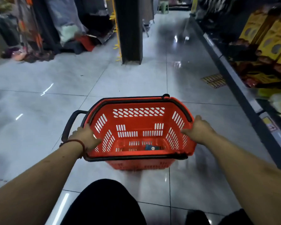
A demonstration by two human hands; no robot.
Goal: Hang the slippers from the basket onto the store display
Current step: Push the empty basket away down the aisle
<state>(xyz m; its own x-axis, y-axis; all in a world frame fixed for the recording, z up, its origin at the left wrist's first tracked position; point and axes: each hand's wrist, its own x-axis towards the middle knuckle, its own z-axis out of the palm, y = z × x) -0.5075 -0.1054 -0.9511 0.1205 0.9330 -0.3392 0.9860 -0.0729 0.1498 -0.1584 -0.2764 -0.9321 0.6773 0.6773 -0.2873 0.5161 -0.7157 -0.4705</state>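
On its left and right rims, my left grip (84,137) and right grip (199,129) each clasp the red basket (139,120), over the aisle floor (120,82). It looks like stiff plastic and is nearly empty, so I judge it light; the rims give sound holds. I see no slippers inside, only a small blue item (152,147).

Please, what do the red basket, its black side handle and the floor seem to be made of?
The basket looks like moulded plastic, red and slightly glossy: its walls have regular slots. The handle is probably matt black plastic, perhaps coated metal. The floor seems glazed grey tile: glossy, with grout lines and lamp reflections.
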